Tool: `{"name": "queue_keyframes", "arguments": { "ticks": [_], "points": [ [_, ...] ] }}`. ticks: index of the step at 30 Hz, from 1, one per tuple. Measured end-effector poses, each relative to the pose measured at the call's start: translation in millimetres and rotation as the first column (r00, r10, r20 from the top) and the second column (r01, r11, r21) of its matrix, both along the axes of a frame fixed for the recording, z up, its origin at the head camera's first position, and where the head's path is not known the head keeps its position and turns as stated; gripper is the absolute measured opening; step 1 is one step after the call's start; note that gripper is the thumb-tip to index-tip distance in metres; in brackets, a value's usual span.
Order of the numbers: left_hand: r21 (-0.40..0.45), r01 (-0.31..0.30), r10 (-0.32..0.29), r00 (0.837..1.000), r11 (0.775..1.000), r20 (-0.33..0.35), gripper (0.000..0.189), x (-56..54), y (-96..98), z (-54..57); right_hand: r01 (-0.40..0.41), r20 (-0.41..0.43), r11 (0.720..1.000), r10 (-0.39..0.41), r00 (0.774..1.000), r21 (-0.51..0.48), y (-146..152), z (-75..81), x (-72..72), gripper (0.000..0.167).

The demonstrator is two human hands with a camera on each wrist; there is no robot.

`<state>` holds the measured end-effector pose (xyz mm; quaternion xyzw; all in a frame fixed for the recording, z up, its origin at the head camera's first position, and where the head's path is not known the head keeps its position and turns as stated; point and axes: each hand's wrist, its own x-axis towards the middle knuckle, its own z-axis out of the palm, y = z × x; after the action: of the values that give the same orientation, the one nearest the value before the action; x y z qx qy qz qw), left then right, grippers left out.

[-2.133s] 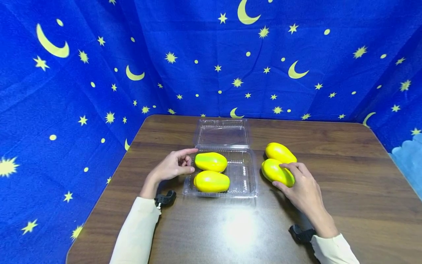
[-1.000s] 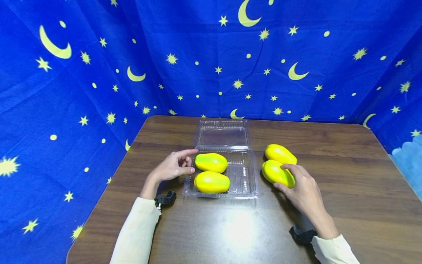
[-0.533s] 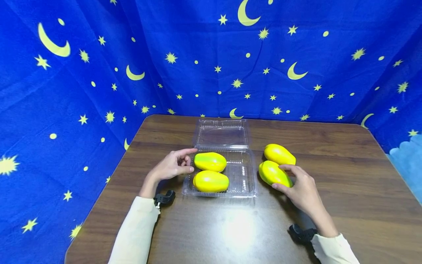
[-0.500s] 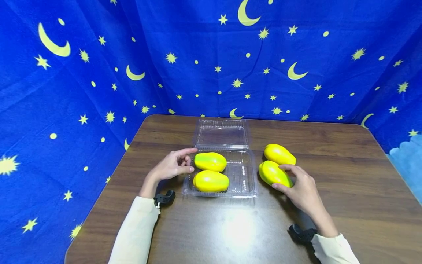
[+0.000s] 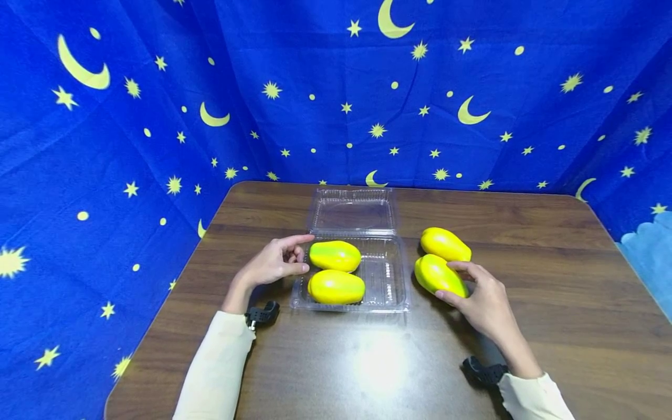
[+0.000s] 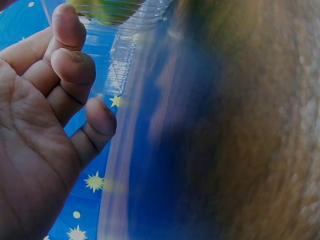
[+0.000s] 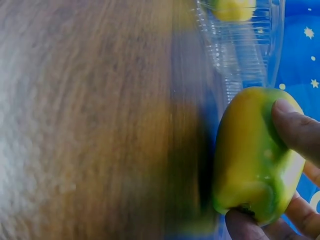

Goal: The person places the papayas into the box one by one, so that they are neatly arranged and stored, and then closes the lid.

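Note:
My right hand (image 5: 485, 300) pinches a yellow-green papaya (image 5: 440, 276) between thumb and fingers, right of a clear plastic clamshell box (image 5: 380, 291). In the right wrist view the thumb presses one side of this papaya (image 7: 255, 155), with fingertips at its stem end. A second papaya (image 5: 446, 244) lies just behind it. Inside the opened box, two more papayas, a rear one (image 5: 335, 256) and a front one (image 5: 336, 287), lie side by side. At the box's left edge is my left hand (image 5: 273, 262), index finger stretched along the rim, thumb near it, other fingers loosely bent around nothing.
The box's lid (image 5: 354, 211) is folded back flat behind it on the brown wooden table (image 5: 546, 274). Blue cloth (image 5: 315, 70) with moons and stars hangs behind and left of the table. Black wrist straps are on both arms.
The papaya in my right hand shifted a little left half a second ago and is now slightly back to the right. My left hand and the papayas in the box stay put.

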<state>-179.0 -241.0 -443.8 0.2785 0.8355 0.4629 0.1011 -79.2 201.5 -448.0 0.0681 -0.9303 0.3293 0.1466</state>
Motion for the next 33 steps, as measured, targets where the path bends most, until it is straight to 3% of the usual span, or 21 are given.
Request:
{"name": "queue_keyframes", "arguments": {
  "ticks": [10, 21, 33],
  "points": [
    [-0.008, 0.003, -0.003, 1.0, 1.0, -0.001, 0.064, 0.0, -0.2, 0.3, 0.006, -0.021, 1.0, -0.006, 1.0, 0.001, -0.4, 6.2, -0.9, 0.062],
    [-0.018, 0.005, -0.004, 1.0, 1.0, 0.003, 0.065, -1.0, -2.3, -2.0, 0.044, -0.161, 0.999, -0.04, 0.986, 0.025, -9.6, 13.4, 0.1, 0.064],
    [-0.022, 0.002, -0.002, 1.0, 1.0, 0.006, 0.066, 0.5, -1.0, -2.4, 0.017, -0.157, 0.998, -0.027, 0.987, -0.063, -16.1, 26.0, -9.5, 0.065]
  ]
}}
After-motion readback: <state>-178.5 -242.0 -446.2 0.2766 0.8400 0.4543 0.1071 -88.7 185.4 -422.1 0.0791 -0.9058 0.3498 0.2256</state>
